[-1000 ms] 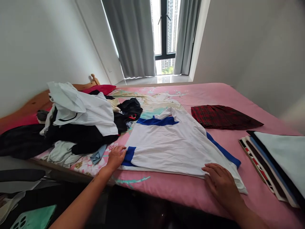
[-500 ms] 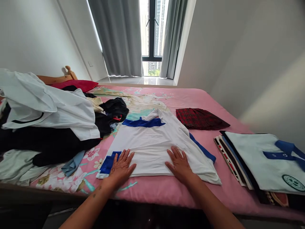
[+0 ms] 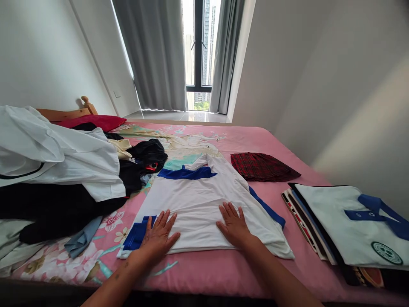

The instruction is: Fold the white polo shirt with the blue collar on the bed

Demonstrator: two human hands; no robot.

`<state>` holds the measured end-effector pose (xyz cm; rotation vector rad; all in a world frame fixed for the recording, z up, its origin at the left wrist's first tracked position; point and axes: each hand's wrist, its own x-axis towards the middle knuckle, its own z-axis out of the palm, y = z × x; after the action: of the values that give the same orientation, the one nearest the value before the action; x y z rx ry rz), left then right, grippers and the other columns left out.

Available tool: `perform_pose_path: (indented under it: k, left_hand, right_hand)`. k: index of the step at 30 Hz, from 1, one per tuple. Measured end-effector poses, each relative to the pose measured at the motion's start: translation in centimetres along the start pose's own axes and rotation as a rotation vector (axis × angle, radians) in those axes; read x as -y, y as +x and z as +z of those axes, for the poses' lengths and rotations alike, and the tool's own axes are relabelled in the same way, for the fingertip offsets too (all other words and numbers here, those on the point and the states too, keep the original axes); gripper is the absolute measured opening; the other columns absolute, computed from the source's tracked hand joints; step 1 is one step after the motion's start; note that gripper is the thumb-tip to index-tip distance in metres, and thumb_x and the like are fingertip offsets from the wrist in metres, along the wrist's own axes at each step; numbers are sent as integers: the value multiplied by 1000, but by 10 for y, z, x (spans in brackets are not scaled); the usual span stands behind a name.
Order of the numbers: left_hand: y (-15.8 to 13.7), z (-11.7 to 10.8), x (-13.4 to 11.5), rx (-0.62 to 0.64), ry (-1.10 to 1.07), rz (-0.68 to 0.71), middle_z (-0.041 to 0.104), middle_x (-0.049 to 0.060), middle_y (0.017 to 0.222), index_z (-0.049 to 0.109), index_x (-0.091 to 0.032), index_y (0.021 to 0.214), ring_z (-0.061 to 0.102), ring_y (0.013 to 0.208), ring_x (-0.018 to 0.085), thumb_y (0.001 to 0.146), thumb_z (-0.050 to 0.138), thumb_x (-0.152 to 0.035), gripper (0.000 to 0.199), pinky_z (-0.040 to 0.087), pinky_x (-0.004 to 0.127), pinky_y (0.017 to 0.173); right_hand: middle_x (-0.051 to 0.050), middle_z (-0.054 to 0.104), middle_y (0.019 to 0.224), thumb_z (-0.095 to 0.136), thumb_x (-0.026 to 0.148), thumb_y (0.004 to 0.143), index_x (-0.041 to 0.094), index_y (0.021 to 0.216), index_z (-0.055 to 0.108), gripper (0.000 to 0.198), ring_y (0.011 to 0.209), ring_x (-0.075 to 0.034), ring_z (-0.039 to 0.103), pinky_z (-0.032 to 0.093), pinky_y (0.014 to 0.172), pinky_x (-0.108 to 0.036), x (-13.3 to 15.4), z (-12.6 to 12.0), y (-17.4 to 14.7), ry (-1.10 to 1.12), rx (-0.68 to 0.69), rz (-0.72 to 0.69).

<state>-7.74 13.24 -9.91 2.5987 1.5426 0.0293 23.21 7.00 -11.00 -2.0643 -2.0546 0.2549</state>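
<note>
A white shirt with blue panels (image 3: 191,200) lies spread on the bed, its near hem close to the bed's front edge. My left hand (image 3: 159,234) rests flat on its lower left part, fingers apart, beside a blue patch of cloth. On the lower right part lies my right hand (image 3: 234,224), also flat with spread fingers. Neither hand grips anything. One sleeve of the shirt appears folded across its right side, showing a blue stripe along the edge.
Left of the shirt is a heap of loose clothes, with a white garment (image 3: 83,155) on top. A red plaid garment (image 3: 263,166) lies beyond on the right. A stack of folded clothes (image 3: 332,217) sits at the right on the pink bed sheet (image 3: 204,273).
The whole view has tilted, so everything sits slightly lower and further left. Both hands stay flat on the shirt, the right one slightly further up it.
</note>
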Motion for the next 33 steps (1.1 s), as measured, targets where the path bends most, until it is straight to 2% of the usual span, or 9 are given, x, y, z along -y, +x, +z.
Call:
perform_pose_path:
  k: [3, 5, 7, 10, 15, 18, 23, 27, 33]
  left_hand:
    - [3, -2, 4, -19, 1, 19, 25, 7, 151, 39, -28, 140, 20, 140, 30, 86, 42, -53, 60, 8, 61, 109]
    - [6, -8, 1, -92, -6, 63, 31, 8, 149, 44, -28, 137, 25, 139, 30, 87, 43, -52, 56, 13, 60, 109]
    - [9, -11, -10, -157, -21, 147, 33, 6, 148, 45, -30, 137, 27, 138, 29, 89, 43, -50, 52, 16, 59, 110]
    - [15, -7, -36, -183, -37, 310, 30, 6, 149, 41, -31, 139, 27, 138, 28, 90, 42, -48, 52, 17, 58, 111]
    - [14, 15, -70, -206, 0, 426, 25, 6, 151, 29, -29, 145, 25, 139, 29, 91, 41, -47, 58, 19, 56, 111]
    - [10, 19, -71, -250, 49, 451, 21, 6, 153, 21, -29, 148, 23, 139, 29, 91, 41, -47, 63, 16, 55, 112]
    - [10, 20, -67, -283, 105, 463, 22, 5, 152, 18, -30, 148, 23, 139, 31, 89, 43, -50, 67, 11, 57, 112]
    - [13, 21, -68, -270, 156, 457, 20, 4, 153, 19, -30, 148, 18, 141, 30, 89, 41, -52, 67, 10, 55, 112]
    - [15, 20, -70, -303, 183, 475, 23, 6, 152, 23, -27, 148, 20, 140, 31, 89, 43, -51, 67, 7, 54, 113]
  right_hand:
    - [-7, 46, 138, 33, 41, 93, 22, 128, 50, 43, 129, -22, 37, 24, 108, -48, -20, -13, 6, 109, -185, 34]
    - [-7, 55, 126, 32, 36, 93, 22, 119, 55, 38, 118, -20, 46, 33, 102, -40, -47, -26, 13, 149, -352, 182]
    - [-10, 57, 121, 34, 35, 90, 19, 116, 57, 38, 113, -23, 48, 37, 96, -40, -79, -37, 21, 149, -436, 359]
    - [-14, 59, 115, 36, 33, 88, 14, 113, 58, 38, 109, -27, 50, 39, 92, -42, -122, -45, 36, 141, -416, 475]
    - [-9, 57, 119, 48, 31, 82, 20, 118, 57, 39, 112, -22, 48, 37, 94, -33, -145, -43, 69, 140, -313, 408]
    - [-8, 60, 111, 43, 38, 86, 22, 109, 60, 32, 106, -22, 52, 40, 86, -32, -147, -44, 92, 144, -258, 430]
    - [-13, 63, 95, 17, 37, 95, 15, 106, 53, 44, 85, -24, 60, 42, 71, -35, -170, -49, 113, 138, -239, 627]
    - [-17, 61, 103, 23, 36, 95, 14, 106, 52, 38, 94, -28, 59, 42, 78, -42, -186, -44, 110, 98, -230, 661]
    - [-19, 59, 108, 30, 36, 93, 12, 106, 55, 37, 103, -32, 55, 40, 87, -47, -188, -44, 118, 141, -204, 660]
